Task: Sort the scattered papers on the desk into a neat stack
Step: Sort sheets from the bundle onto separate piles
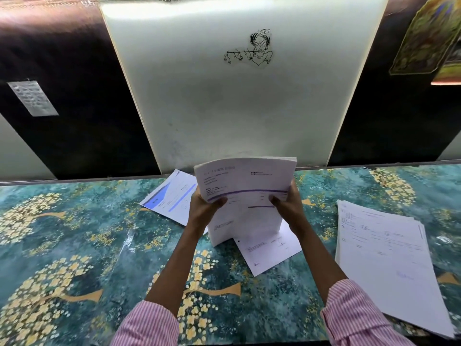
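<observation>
Together, left hand (pixel 203 211) and right hand (pixel 290 208), thumbs frontward, in a grip on the paper bundle (pixel 245 183).

Loose papers (pixel 381 258) on floral desk (pixel 74 233)

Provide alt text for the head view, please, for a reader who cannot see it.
A left hand and right hand hold a bundle of papers upright over a floral desk, one at each side edge. A blue sheet lies behind it at left, a plain sheet below it, and a stack at right.
</observation>
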